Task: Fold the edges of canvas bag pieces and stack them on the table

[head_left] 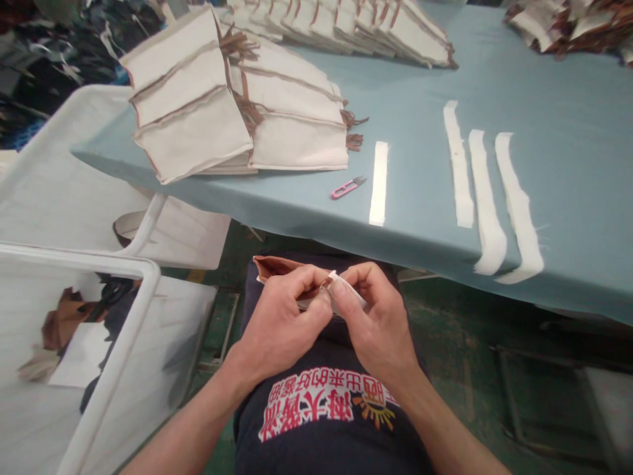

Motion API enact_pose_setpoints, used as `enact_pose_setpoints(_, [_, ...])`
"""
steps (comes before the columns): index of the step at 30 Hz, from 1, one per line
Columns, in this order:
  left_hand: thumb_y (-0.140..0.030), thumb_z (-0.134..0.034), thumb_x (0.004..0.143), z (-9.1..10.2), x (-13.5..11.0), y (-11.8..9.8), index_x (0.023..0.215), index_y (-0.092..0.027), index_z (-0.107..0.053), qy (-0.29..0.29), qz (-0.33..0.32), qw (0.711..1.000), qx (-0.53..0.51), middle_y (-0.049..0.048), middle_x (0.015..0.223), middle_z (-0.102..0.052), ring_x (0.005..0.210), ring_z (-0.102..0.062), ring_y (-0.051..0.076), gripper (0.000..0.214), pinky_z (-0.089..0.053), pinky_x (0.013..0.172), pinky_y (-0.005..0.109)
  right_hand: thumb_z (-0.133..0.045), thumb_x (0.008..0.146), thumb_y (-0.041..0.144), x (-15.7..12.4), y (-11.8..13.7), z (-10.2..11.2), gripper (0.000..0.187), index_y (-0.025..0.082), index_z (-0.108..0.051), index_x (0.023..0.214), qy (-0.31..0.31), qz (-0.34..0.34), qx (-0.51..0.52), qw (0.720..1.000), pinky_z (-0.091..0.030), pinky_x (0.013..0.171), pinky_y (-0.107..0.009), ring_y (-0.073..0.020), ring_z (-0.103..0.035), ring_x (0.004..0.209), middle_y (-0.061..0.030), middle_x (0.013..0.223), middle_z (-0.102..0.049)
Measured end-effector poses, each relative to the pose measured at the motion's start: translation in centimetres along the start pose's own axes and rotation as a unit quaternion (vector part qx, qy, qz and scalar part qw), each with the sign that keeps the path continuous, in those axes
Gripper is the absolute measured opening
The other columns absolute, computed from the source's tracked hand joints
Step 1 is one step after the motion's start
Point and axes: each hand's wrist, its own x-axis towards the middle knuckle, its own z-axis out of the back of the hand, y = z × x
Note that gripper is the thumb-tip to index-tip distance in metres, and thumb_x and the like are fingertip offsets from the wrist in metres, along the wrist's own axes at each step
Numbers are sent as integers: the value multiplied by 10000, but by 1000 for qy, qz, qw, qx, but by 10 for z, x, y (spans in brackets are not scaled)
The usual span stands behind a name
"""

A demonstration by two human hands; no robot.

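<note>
My left hand (281, 320) and my right hand (373, 316) meet over my lap, below the table's front edge. Both pinch a small brown piece with a white strip (330, 280) between thumbs and fingertips. A brown leather-like piece (274, 265) sticks out to the left behind my left hand. On the blue table (568, 132) lie pink thread snips (347, 187) and a short white strip (379, 183) just above my hands.
Stacks of cream fabric pieces with brown trim (232, 112) lie at the table's left and back. Three long white strips (487, 191) hang over the front edge at the right. A white bin (113, 343) with scraps stands at my left.
</note>
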Motion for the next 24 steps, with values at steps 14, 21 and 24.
enact_pose_setpoints(14, [-93, -483, 773, -15, -7, 1, 688, -144, -698, -87, -69, 988, 104, -5, 629, -689, 558, -608, 118, 236, -418, 551, 223, -689, 878, 479, 12, -20, 15, 351, 211, -479, 791, 225, -122, 250, 934, -309, 522, -229, -100, -386, 575, 58, 686, -473])
enact_pose_setpoints(21, [-85, -456, 738, -24, -1, -7, 588, -159, -607, -110, -74, 989, 68, -26, 542, -580, 493, -465, 90, 225, -341, 495, 219, -611, 915, 444, 11, -21, 4, 349, 231, -391, 747, 168, -24, 296, 940, -311, 533, -230, -110, -335, 585, 69, 669, -391])
enact_pose_setpoints(24, [-101, -448, 749, -23, 2, -8, 596, -165, -589, -102, -77, 991, 45, -34, 549, -553, 497, -440, 89, 218, -329, 496, 222, -644, 895, 467, 11, -20, 3, 355, 231, -401, 791, 177, -50, 356, 916, -321, 527, -218, -99, -343, 574, 70, 687, -415])
